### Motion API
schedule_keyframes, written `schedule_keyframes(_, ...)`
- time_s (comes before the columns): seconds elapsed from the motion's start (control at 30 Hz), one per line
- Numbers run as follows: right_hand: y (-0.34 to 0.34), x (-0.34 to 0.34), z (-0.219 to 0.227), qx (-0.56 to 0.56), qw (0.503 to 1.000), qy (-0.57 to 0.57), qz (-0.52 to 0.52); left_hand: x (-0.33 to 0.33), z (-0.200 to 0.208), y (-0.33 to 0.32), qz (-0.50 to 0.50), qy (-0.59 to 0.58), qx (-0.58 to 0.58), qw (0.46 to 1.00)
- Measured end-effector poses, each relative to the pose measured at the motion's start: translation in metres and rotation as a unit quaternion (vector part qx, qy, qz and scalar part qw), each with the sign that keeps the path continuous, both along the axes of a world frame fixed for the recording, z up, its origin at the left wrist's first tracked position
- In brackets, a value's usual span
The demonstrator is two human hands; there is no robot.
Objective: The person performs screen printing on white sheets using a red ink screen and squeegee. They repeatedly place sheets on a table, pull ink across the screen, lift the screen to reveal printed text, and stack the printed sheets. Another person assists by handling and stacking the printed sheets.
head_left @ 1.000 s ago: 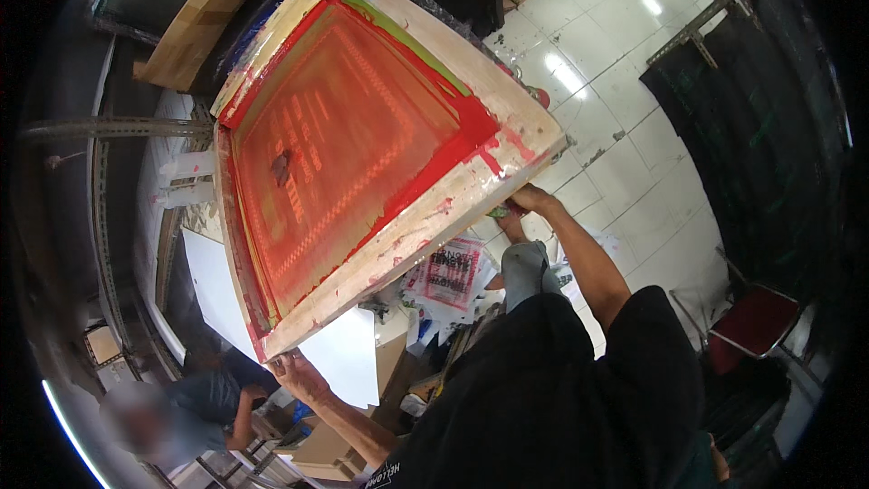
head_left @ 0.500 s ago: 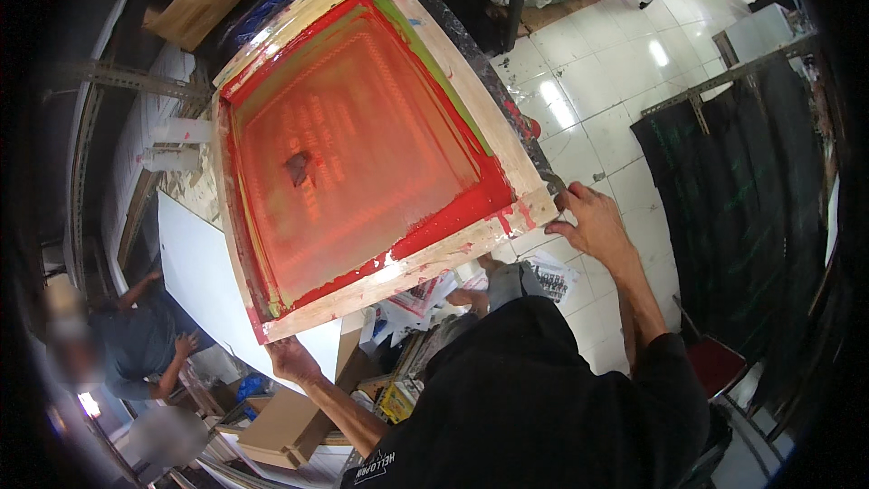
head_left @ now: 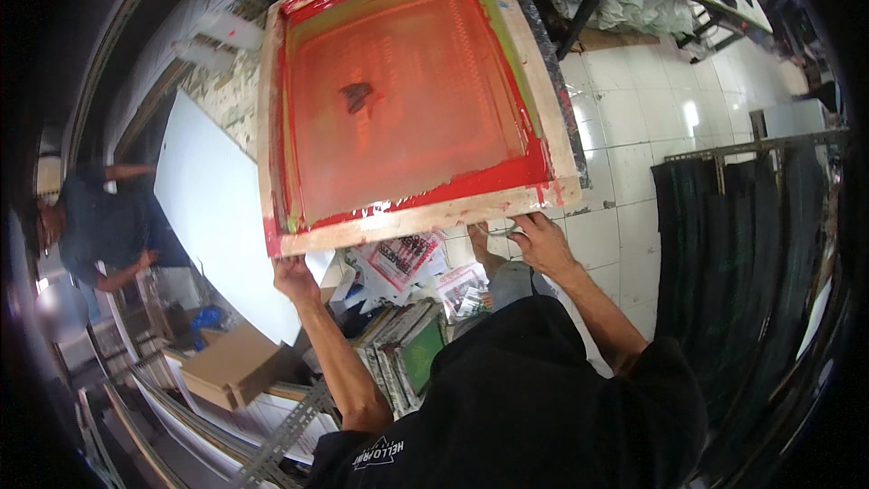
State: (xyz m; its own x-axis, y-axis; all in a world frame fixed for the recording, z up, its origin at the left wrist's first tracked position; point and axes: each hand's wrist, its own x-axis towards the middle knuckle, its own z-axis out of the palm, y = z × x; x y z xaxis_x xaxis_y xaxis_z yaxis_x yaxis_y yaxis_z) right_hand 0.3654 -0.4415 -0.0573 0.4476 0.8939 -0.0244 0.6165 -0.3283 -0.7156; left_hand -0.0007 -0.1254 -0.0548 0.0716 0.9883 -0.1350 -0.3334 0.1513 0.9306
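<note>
A wooden screen printing frame (head_left: 416,222) spans the upper middle, its mesh (head_left: 407,145) coated with orange-red ink. Thicker red ink lines the inner edges, and a dark patch (head_left: 356,97) lies left of the mesh's middle. My left hand (head_left: 297,279) is closed on the frame's near left corner, with the fingertips hidden beneath. Below the near rail, toward its right end, my right hand (head_left: 546,246) is closed with its fingertips against the wood. A thin greyish thing shows at those fingertips, too small to name.
A large white board (head_left: 213,208) leans at the left, beside a person (head_left: 104,226) in dark clothes. A cardboard box (head_left: 231,367) is at lower left. Printed sheets (head_left: 398,263) lie below the frame. Dark hanging sheets (head_left: 724,254) stand right of the tiled floor (head_left: 625,118).
The frame now appears straighter and further up in view. My right hand has gone from its near right corner to beneath the near rail; my left hand stays at the left corner.
</note>
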Motion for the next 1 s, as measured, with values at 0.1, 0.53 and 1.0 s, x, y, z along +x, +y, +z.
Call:
schedule_keyframes(0.1, 0.013, -0.018, -0.020, 0.070, 0.996, -0.051, -0.001, 0.005, -0.004, -0.003, 0.009, -0.035, -0.036, 0.999)
schedule_keyframes(0.53, -0.043, -0.041, -0.049, 0.133, 0.987, 0.036, 0.082, 0.006, -0.008, -0.128, 0.078, -0.030, 0.031, 0.996)
schedule_keyframes(1.0, -0.128, -0.026, -0.261, -0.359, 0.911, -0.024, 0.202, -0.009, -0.303, -0.645, -0.023, 0.309, -0.521, 0.795)
